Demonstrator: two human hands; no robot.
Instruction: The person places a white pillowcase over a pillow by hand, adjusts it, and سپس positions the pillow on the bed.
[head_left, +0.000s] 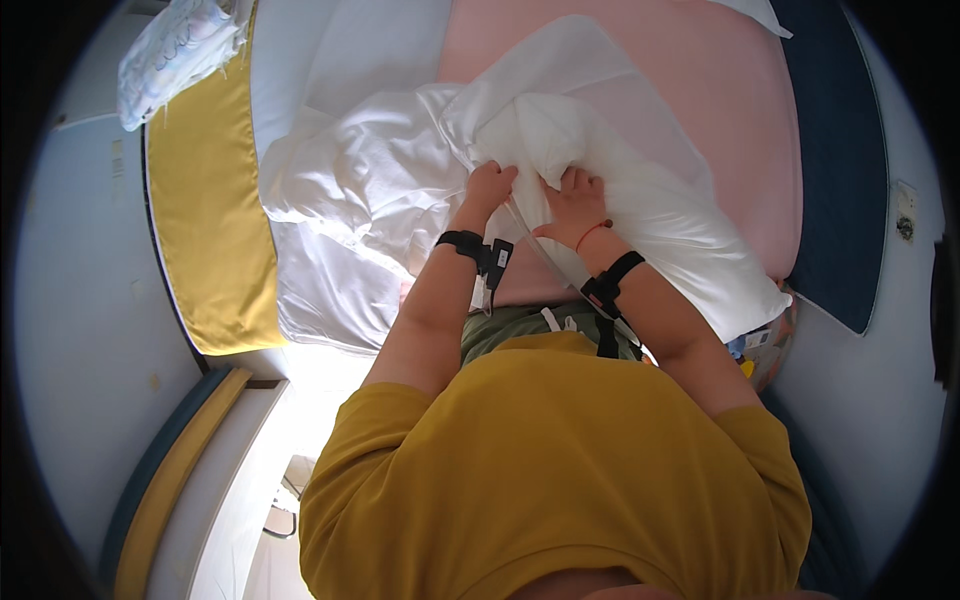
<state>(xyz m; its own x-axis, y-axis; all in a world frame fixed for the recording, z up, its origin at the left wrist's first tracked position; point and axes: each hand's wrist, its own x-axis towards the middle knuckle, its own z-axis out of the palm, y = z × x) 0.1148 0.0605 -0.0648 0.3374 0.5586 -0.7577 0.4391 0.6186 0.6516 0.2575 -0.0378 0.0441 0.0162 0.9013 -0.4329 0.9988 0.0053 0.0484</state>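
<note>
My left hand (491, 187) is closed on the edge of a thin white fabric cover (375, 169), which lies bunched and wrinkled on the bed. From that grip a narrow pale edge strip (536, 244) runs down towards my waist. My right hand (576, 202) lies on a plump white pillow (660, 217), thumb and fingers apart, the fingertips pressing into its folds. The pillow slants from the bed's middle to its near right corner. Past it, a sheer flap of white cloth (600, 64) is spread over the pink sheet (727, 82).
A yellow panel (206, 217) borders the bed at left, with a pale patterned cloth (176, 64) above it. At right stands a dark blue panel (836, 172) beside the wall (915, 300). A patterned bag or bin (776, 349) sits by the near right corner.
</note>
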